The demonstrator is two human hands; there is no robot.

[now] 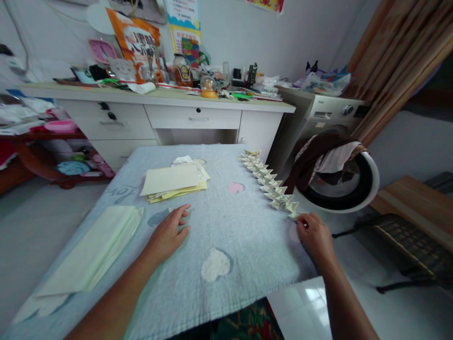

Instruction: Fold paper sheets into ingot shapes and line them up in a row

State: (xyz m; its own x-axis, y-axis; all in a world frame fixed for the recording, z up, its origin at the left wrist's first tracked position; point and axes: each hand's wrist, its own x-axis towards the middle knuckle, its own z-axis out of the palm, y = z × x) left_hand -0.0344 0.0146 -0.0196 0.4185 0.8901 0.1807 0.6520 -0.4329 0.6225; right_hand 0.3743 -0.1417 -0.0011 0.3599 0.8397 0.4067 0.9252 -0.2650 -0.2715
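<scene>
Row of folded papers (269, 182): small, pale, pointed pieces ran in a line along the right side of the table, close against one another (the farthest piece (252, 153) was patterned in yellow and dark).
Right hand (317, 238): thumb and fingertips were pinched together on the near end of that row, by the table's right edge.
Left hand (170, 232): it rested low over the tablecloth (247, 245), fingers loosely parted, well apart from the other hand.
Paper stack (172, 178): flat cream and yellow sheets lay slightly askew just beyond the left hand, with a crumpled white item (181, 160) touching or just behind them; which, I could not tell.
Long folded sheets (92, 248): pale green, they lay flat to the left of the left forearm.
Washing machine (332, 112): its round door stood wide, with clothes (332, 158) spilling from the opening.
</scene>
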